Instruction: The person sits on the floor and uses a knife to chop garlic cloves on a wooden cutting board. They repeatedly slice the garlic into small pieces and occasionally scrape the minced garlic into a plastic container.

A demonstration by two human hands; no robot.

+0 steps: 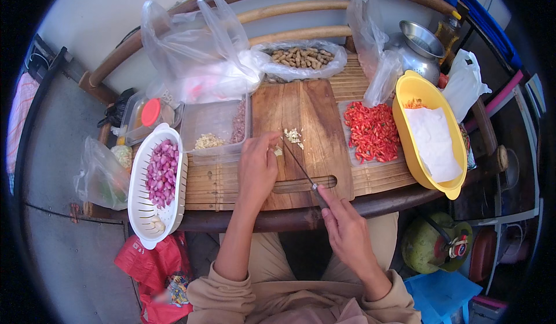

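My right hand (347, 230) grips the dark handle of a kitchen knife (299, 164), its thin blade slanting up and left across a wooden cutting board (321, 107). Bent over the board's left side is my left hand (259, 161), with its fingertips beside the knife tip. Whether those fingers pinch anything cannot be made out. A pale piece of garlic (278, 151) lies by the left fingers. Just beyond the blade sits a small heap of chopped garlic (294, 136). Left of the board, a clear plastic container (213, 153) holds chopped garlic (209, 140) and sliced shallots (238, 122).
A white basket (138, 193) holds peeled shallots (162, 172) and garlic cloves (158, 224). Cut red chillies (371, 133) stand right, beside a yellow basket (402, 150) with white paper (434, 143). Behind are bagged peanuts (302, 58) and a metal pot (417, 59). A gas cylinder (428, 241) stands below.
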